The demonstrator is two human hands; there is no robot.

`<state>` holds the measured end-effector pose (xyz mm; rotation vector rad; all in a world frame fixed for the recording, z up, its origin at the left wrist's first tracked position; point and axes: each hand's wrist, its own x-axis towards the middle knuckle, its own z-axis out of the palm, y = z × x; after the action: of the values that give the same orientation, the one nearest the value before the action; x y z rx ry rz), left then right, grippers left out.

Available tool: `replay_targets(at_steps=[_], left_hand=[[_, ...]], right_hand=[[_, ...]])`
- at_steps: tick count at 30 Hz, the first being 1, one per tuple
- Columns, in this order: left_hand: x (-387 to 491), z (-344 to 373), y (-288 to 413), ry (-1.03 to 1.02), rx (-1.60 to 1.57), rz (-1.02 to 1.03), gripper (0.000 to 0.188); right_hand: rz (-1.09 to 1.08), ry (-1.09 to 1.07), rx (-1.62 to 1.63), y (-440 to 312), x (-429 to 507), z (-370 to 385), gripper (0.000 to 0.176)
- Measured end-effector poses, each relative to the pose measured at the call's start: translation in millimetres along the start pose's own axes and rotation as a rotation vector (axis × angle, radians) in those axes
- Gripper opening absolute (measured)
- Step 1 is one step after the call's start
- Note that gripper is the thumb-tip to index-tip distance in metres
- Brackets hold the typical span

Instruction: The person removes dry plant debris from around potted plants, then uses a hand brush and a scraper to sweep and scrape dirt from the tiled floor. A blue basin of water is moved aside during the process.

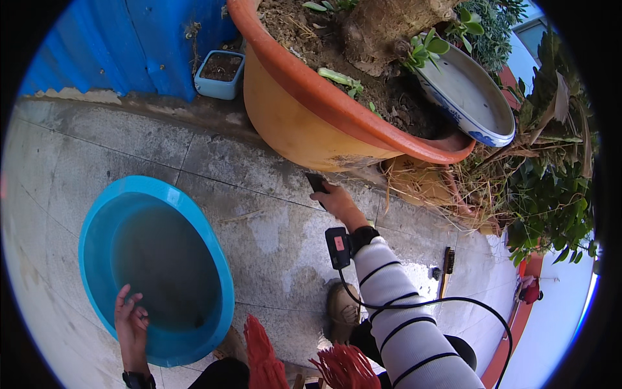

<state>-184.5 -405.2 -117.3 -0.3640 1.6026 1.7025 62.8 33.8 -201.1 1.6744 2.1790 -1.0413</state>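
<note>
My right hand [338, 203] grips a thin, dark flat piece [317, 185], possibly sandpaper, just below the big plant pot [291, 112]. The pot has an orange rim and a yellowish side with a dark scuffed patch near its base. Over the near edge of a blue plastic basin [221, 272], my left hand [130, 316] hangs with loosely bent fingers apart and nothing in them. Murky grey water [165, 262] lies in the basin.
A wood-handled brush [448, 262] lies on the paved floor [272, 233] at right. Against the blue corrugated sheet [131, 44] stands a small light-blue pot [218, 87]. A blue-and-white oval dish [466, 92] leans on the big pot's rim. Dry stalks [481, 180] hang nearby.
</note>
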Motion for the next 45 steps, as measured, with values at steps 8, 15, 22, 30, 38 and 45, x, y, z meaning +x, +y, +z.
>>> replay_targets(at_steps=[8,15,22,30,38,45], left_hand=[[2.4,8.6,0.1,-0.038,-0.037,0.015,0.039],[10.3,6.5,-6.3,-0.158,-0.031,0.018,0.04],[1.2,10.5,-7.2,-0.054,0.138,0.122,0.041],[-0.9,18.1,-6.5,0.003,-0.108,0.038,0.042],[2.4,10.6,-9.0,-0.052,-0.111,0.015,0.042],[-2.8,3.1,-7.3,0.053,-0.093,0.026,0.043]], right_hand=[[0.015,0.069,0.016,-1.0,11.2,8.2,0.072],[0.012,0.096,0.069,-3.5,5.3,9.6,0.074],[0.007,0.179,0.165,-7.6,2.3,9.8,0.071],[0.08,0.028,0.074,-12.7,-6.7,11.6,0.073],[0.064,0.153,0.046,-10.0,0.4,27.1,0.073],[0.012,0.165,0.157,-9.3,-1.2,25.6,0.073]])
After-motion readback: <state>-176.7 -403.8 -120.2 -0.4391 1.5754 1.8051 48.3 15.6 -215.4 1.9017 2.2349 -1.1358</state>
